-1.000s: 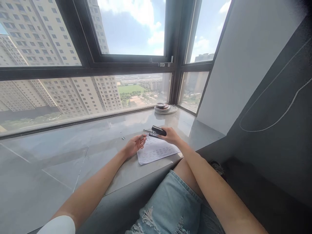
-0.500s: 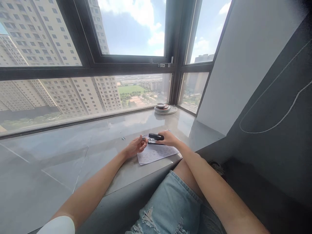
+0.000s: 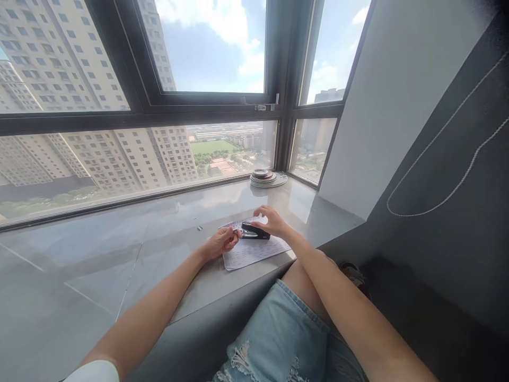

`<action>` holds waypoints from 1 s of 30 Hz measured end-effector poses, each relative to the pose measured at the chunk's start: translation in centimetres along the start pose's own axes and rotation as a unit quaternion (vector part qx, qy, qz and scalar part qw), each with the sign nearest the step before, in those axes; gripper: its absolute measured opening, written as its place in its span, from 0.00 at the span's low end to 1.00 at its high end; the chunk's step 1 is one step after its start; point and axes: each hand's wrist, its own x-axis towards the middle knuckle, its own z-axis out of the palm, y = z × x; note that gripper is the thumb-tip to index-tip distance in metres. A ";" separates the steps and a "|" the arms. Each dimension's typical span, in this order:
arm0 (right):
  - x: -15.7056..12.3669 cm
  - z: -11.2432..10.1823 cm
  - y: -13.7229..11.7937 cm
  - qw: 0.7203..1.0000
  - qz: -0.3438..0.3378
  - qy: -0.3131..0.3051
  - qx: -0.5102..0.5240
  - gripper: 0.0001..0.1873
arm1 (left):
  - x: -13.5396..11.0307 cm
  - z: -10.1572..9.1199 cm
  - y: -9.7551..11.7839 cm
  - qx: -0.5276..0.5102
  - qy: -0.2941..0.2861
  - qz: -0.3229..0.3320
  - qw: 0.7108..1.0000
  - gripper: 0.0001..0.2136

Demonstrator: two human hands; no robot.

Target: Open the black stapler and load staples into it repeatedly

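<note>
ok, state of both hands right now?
Left hand: closed, pinching a small silvery piece at one end of the black stapler.
Right hand: open, loosely curled over the stapler; thumb contact can't be told.

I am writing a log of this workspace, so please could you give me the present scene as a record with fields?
Stapler: black, silvery metal showing, on the paper
Paper: marked with lines, on the windowsill
Left hand: pinching what looks like a small silvery piece, at the stapler's left end
Right hand: fingers parted over the stapler; contact unclear
Loose bit: silvery, left of the paper
Plates: stacked near the window corner
</note>
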 end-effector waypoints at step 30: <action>2.2 -2.5 -0.8 0.976 0.037 0.209 0.052 0.09 | 0.0 -0.7 -0.8 0.045 0.002 0.076 0.996 0.30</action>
